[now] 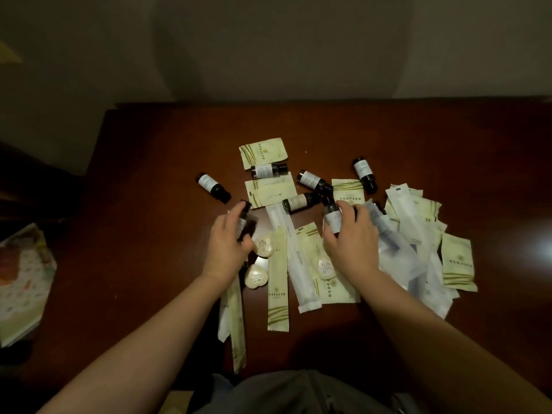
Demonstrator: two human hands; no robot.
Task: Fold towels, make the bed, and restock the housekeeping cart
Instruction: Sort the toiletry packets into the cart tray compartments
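Observation:
Hotel toiletries lie scattered on a dark wooden table [155,162]. My left hand [227,246] grips a small dark bottle [245,222] with a white label. My right hand [352,243] grips another dark bottle [332,218], cap pointing away from me. Several more dark bottles lie loose behind the hands, one at the far left [212,187] and one at the far right [365,174]. Pale green sachets [263,152] and long wrapped packets [277,279] lie among them. Heart-shaped soaps [256,277] sit between my wrists.
A heap of clear and green packets [424,234] spreads to the right of my right hand. A patterned paper or booklet [24,282] lies at the table's left edge. A plain wall stands behind the table.

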